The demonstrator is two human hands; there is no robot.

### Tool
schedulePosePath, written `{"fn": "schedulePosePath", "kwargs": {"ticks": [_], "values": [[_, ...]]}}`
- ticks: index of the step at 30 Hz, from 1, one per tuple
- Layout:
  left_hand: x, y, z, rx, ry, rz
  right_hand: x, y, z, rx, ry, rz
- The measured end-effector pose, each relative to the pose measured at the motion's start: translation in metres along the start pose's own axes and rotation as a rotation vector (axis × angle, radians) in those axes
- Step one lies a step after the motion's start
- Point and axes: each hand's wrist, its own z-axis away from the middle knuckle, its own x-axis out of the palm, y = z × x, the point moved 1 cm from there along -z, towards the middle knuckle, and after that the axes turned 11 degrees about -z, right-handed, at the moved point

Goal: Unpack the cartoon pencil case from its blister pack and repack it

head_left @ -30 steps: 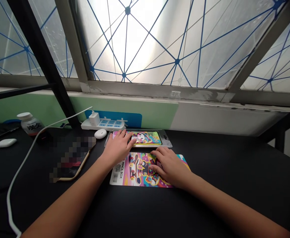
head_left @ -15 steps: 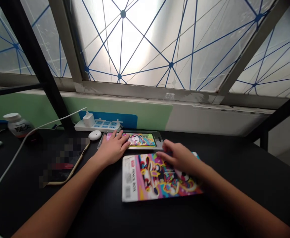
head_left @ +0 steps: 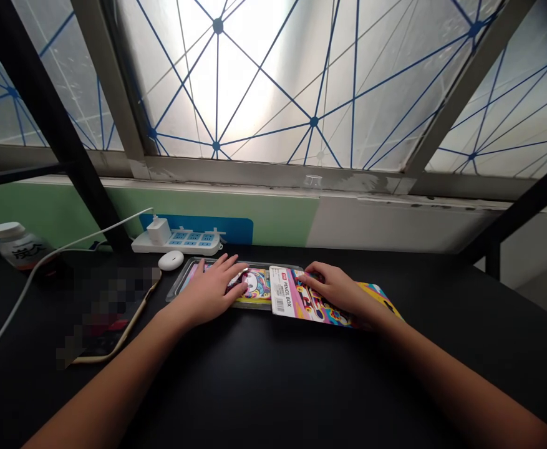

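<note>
A colourful pencil box (head_left: 254, 288) lies in a clear plastic shell (head_left: 179, 285) on the black table. My left hand (head_left: 212, 288) rests flat on the box's left part, fingers stretched out. A printed card insert (head_left: 296, 300) marked "PENCIL BOX" overlaps the right end of the box. My right hand (head_left: 341, 291) lies on that card, fingers spread and pressing it down.
A white power strip (head_left: 177, 242) with a charger and white cable (head_left: 30, 280) sits by the wall. A white oval case (head_left: 171, 260), a white-capped bottle (head_left: 18, 246) and a blurred flat item (head_left: 105, 312) lie at the left. A black table leg (head_left: 493, 265) stands at right.
My right hand has lifted the card insert from in front of the box, swung it to the right and laid it over the box's right end. My left hand stayed on the box.
</note>
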Motion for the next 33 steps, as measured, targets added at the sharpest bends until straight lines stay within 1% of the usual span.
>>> {"fn": "schedulePosePath", "kwargs": {"ticks": [2, 6, 8, 10, 14, 20, 22, 26, 30, 33], "values": [[-0.001, -0.001, -0.001, 0.015, -0.022, -0.012, -0.003, 0.002, -0.001, 0.008, -0.041, -0.031], [-0.005, -0.005, -0.003, 0.044, -0.057, -0.002, -0.025, 0.020, -0.005, 0.049, -0.130, -0.059], [-0.006, -0.006, -0.004, 0.052, -0.061, 0.007, -0.035, 0.028, -0.006, 0.073, -0.148, -0.054], [-0.006, -0.007, -0.004, 0.052, -0.056, 0.008, -0.041, 0.031, -0.005, 0.090, -0.148, -0.045], [-0.006, -0.005, -0.004, 0.042, -0.049, -0.002, -0.046, 0.029, -0.003, 0.100, -0.109, -0.021], [-0.004, -0.001, -0.002, 0.015, -0.036, -0.009, -0.055, 0.026, -0.003, 0.076, 0.029, 0.045], [-0.004, 0.000, -0.002, 0.009, -0.034, -0.016, -0.058, 0.027, -0.003, 0.052, 0.057, 0.090], [-0.004, 0.001, -0.001, 0.006, -0.032, -0.004, -0.062, 0.025, -0.002, 0.006, 0.080, 0.164], [-0.005, 0.001, 0.000, 0.003, -0.025, 0.011, -0.063, 0.025, -0.001, 0.024, 0.078, 0.126], [-0.005, 0.000, 0.001, 0.004, -0.030, 0.007, -0.059, 0.023, -0.001, 0.027, 0.055, 0.080]]}}
